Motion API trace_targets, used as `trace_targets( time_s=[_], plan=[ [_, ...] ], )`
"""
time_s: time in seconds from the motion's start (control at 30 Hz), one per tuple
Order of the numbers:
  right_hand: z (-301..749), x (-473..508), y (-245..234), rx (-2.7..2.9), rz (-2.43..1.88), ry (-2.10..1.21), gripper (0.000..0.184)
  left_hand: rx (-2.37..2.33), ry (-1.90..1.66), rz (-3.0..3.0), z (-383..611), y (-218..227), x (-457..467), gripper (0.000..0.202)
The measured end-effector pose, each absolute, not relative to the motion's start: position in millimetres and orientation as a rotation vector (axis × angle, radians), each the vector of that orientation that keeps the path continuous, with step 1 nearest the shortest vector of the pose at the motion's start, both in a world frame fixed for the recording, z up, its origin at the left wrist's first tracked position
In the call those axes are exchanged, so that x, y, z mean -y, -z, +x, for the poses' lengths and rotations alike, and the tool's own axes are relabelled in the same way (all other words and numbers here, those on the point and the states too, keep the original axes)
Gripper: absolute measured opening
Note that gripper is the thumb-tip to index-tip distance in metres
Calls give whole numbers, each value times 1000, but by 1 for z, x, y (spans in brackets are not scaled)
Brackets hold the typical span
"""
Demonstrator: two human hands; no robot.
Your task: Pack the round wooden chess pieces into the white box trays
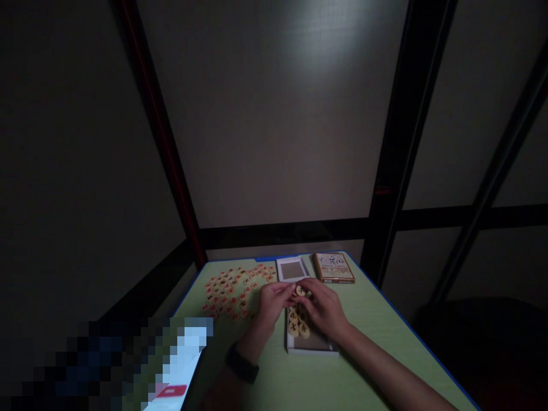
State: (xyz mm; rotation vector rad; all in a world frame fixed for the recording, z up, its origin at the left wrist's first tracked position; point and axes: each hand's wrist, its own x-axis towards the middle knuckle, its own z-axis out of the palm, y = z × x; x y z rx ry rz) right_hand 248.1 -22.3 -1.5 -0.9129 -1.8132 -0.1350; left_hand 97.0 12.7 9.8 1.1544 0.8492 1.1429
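Over a shallow open box (314,342), both of my hands meet at a round wooden Chinese chess piece (301,290) marked with a black character. My right hand (324,303) is closed around it, thumb below and fingers above. From the other side, my left hand (272,301) pinches at the piece's left edge; its fingertips are partly hidden. Beneath the hands, several black-marked pieces (293,328) lie in rows inside the box. To the left of my left hand, many loose pieces (226,288) with red or black characters are spread over the table.
The pale green table (385,331) has a blue edge. Behind my hands lies a white-rimmed box part (279,267). A printed box (334,268) rests at the back right. A lit, pixelated screen (184,354) juts in at lower left. A panelled wall (278,142) stands behind.
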Motion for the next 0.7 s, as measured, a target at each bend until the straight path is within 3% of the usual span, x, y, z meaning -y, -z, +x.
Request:
trace_targets(
  time_s=[0.7],
  plan=[
    [254,19,2,1893,-972,85,26,-827,-1105,1193,101,-9,-14,50]
  ],
)
